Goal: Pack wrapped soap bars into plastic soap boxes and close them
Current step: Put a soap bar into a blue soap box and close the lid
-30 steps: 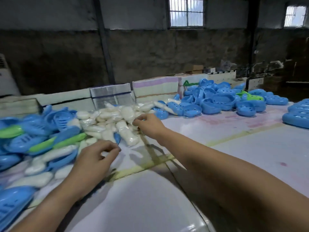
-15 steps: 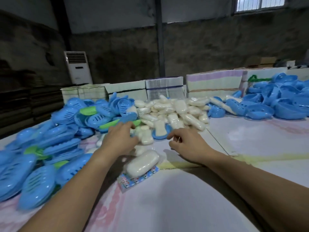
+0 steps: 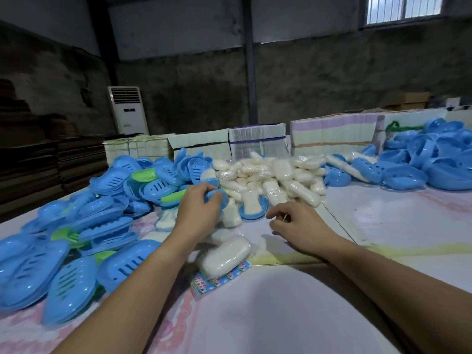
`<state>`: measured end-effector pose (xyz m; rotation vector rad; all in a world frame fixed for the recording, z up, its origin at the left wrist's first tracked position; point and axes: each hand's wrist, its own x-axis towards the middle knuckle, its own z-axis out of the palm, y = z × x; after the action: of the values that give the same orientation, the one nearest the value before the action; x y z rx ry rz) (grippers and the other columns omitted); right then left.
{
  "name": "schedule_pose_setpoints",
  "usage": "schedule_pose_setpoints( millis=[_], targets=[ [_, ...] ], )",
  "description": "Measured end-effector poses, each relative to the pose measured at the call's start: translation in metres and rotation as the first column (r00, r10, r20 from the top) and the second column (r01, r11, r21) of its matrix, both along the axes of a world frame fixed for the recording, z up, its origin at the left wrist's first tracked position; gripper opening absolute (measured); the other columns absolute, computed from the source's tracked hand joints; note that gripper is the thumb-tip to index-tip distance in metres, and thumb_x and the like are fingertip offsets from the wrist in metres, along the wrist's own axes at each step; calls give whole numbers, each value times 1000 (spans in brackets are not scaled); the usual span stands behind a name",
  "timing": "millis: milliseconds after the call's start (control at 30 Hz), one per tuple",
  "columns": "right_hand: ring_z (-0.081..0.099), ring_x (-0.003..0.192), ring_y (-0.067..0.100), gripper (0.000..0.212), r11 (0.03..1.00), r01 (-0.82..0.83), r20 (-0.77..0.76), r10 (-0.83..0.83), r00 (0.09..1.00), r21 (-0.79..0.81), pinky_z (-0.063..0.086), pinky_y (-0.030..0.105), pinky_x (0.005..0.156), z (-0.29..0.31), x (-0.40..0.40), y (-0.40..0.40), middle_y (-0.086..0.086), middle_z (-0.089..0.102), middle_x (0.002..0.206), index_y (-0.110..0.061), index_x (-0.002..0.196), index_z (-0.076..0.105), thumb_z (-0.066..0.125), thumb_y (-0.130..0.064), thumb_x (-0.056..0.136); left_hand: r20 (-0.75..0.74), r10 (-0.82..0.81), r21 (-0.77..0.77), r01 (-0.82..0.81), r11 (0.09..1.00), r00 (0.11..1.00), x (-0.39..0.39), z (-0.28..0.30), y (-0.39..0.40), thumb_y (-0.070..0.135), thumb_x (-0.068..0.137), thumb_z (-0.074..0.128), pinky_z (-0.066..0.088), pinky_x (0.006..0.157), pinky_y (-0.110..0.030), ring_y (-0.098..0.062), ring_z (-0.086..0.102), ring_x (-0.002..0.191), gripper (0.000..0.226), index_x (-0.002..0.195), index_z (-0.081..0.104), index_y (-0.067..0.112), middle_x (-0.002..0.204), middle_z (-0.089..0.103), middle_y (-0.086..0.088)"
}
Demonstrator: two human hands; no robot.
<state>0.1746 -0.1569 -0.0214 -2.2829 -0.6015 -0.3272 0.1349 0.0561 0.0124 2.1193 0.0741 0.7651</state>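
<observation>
Head view, the only 1 supplied. We found the left hand (image 3: 198, 209) at the near edge of the soap pile, its fingers curled round the rim of a blue soap box piece (image 3: 219, 198), which it grasped. The right hand (image 3: 293, 221) lay just above the table (image 3: 281, 315), fingers loosely curled; a thin object seemed to sit by the fingertips, but we could not tell whether it was pinched or the hand was simply clenched on nothing.

We noted 1 wrapped soap bar (image 3: 224, 256) lying apart from the pile, near us and between the 2 forearms, resting on a printed paper label (image 3: 221, 275). The main heap of wrapped soap bars (image 3: 270, 175) sat beyond both hands. An open blue tray (image 3: 254, 210) holding a bar lay between the hands, touching the heap.

We recorded a large pile of blue and green slotted lids (image 3: 76, 241) on the left, a pile of blue box bases (image 3: 421, 159) on the far right, and stacked card bundles (image 3: 258, 141) behind the soap. A white standing air conditioner (image 3: 127, 109) stood against the back wall.
</observation>
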Motion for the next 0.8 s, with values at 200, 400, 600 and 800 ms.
schedule_pose_setpoints(
  millis=[200, 400, 600, 800],
  targets=[
    [64, 79, 7, 21, 999, 47, 1, -47, 999, 23, 50, 26, 75, 0, 3, -3, -6, 68, 81, -26, 104, 71, 62, -19, 86, -18, -204, -547, 161, 822, 979, -2, -4, -22, 26, 92, 65, 50, 78, -37, -17, 49, 75, 16, 80, 64, 16, 77, 49, 0],
    [60, 78, 7, 25, 998, 55, 16, -55, 998, 20, 44, 16, 68, -1, 6, -4, -10, 65, 83, -29, 110, 69, 64, -21, 87, -1, -217, -523, 185, 832, 976, -2, -10, -23, 22, 90, 73, 51, 69, -30, -12, 63, 72, 20, 73, 70, 12, 72, 67, 2],
    [59, 82, 6, 29, 999, -5, -4, 6, 1000, 46, 46, 18, 74, -3, 4, 4, -10, 64, 91, -32, 113, 69, 67, -27, 85, -133, -372, -639, 207, 741, 919, -2, -16, -31, -15, 80, 67, 61, 77, -36, -28, 69, 96, 42, 107, 67, 17, 111, 65, -14],
    [62, 83, 1, 34, 953, 33, 10, -38, 999, 300, 46, 14, 73, -3, 13, -5, -4, 67, 101, -36, 126, 59, 61, -33, 93, -58, -360, -902, 105, 419, 931, 3, -7, -20, -20, 86, 43, 54, 61, -34, -29, 66, 88, 43, 112, 65, 7, 113, 66, -16]
  ],
)
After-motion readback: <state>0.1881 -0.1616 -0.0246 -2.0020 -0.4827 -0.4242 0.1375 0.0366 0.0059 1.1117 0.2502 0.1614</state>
